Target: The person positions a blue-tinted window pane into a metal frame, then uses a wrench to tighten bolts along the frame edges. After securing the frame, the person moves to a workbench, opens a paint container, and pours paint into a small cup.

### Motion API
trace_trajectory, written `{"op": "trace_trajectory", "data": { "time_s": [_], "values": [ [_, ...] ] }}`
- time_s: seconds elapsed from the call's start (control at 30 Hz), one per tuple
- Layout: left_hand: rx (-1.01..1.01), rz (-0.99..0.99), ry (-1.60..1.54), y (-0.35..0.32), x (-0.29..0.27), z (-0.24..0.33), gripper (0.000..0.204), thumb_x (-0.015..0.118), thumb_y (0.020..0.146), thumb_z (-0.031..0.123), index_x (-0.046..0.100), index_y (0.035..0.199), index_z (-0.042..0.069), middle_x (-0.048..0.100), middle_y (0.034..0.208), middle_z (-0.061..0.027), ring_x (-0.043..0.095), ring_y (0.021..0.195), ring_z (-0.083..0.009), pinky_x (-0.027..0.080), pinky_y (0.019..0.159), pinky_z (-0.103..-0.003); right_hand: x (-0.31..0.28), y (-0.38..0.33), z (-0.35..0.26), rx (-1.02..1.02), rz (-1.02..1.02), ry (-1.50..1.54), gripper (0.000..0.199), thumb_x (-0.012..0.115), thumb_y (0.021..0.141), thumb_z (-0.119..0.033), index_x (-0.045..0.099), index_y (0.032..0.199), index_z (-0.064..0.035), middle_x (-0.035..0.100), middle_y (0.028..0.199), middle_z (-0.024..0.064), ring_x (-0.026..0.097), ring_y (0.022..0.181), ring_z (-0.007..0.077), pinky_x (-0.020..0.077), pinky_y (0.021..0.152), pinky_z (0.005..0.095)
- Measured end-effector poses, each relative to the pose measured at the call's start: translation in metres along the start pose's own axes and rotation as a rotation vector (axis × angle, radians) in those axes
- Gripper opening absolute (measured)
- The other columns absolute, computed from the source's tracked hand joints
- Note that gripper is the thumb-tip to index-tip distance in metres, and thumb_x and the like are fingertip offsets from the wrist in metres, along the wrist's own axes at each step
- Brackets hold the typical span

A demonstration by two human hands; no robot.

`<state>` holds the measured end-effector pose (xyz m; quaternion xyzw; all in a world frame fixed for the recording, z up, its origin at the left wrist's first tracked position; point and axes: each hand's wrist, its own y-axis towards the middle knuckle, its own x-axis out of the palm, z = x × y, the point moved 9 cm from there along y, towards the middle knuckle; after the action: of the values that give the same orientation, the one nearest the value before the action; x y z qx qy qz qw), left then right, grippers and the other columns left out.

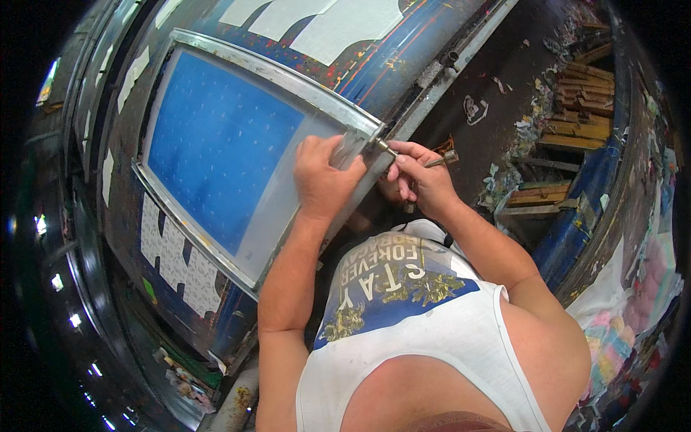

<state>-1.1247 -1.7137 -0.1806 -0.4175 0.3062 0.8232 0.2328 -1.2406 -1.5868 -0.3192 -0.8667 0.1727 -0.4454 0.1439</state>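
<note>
A screen-printing frame [281,73] with silvery metal bars and a blue-coated mesh [223,129] lies over a long dark table. My left hand [325,178] grips its near right side, fingers bent over the pale margin and thumb toward the corner. Just beyond that thumb, my right hand [425,176] closes round a short metal rod [436,163] with a knob-like end. Its inner end meets a metal fitting [377,140] at the frame's corner. Part of the rod is hidden by my fingers.
White cut fabric pieces [309,29] lie along the table beyond the frame, and a patterned piece [176,252] lies at its left. A metal rail [461,68] edges the table. Stacked wooden pieces [579,101] and scraps lie right, near multicoloured cloth [608,345].
</note>
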Motion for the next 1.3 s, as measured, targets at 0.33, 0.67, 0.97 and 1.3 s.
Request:
{"op": "trace_trajectory", "data": {
  "time_s": [0.33,0.67,0.97,1.3],
  "values": [
    [0.012,0.029,-0.017,-0.006,-0.011,0.004,0.039,0.089,0.07,0.01,0.076,0.105,0.002,0.065,0.091,-0.0117,0.066,0.085,-0.0322,0.055,0.076,-0.044,0.013,-0.009,0.006,0.097,-0.013,0.301,0.038,0.06,0.11,-0.012,0.058,0.146,0.0015,0.073,0.086,0.0097,0.056,0.05,0.009,0.0405,0.042,0.0227],
    [0.028,0.007,-0.026,-0.007,-0.011,0.006,0.042,0.093,0.069,0.01,0.075,0.106,0.002,0.066,0.096,-0.0125,0.066,0.09,-0.0339,0.055,0.08,-0.044,0.015,-0.007,-0.005,-0.036,-0.022,0.02,0.038,0.061,0.11,-0.012,0.057,0.146,0.0012,0.063,0.08,0.0033,0.047,0.051,0.0049,0.0367,0.045,0.0206],
    [0.039,0.029,-0.028,-0.009,-0.016,0.007,0.043,0.094,0.069,0.011,0.075,0.106,0.004,0.066,0.096,-0.012,0.065,0.09,-0.0341,0.054,0.08,-0.045,0.014,-0.004,-0.011,-0.224,-0.099,-0.266,0.036,0.058,0.11,-0.009,0.058,0.146,-0.0011,0.062,0.08,0.0028,0.052,0.057,0.0068,0.0439,0.051,0.0253],
    [0.019,0.024,-0.043,-0.012,-0.013,0.002,0.042,0.092,0.07,0.014,0.075,0.107,0.004,0.066,0.1,-0.0129,0.064,0.097,-0.0376,0.053,0.084,-0.049,0.049,-0.019,-0.057,-0.833,-0.355,-1.628,0.065,0.076,0.091,-0.006,0.056,0.153,-0.0097,0.075,0.099,0.015,0.077,0.086,0.0342,0.0611,0.07,0.0439]
  ]
}}
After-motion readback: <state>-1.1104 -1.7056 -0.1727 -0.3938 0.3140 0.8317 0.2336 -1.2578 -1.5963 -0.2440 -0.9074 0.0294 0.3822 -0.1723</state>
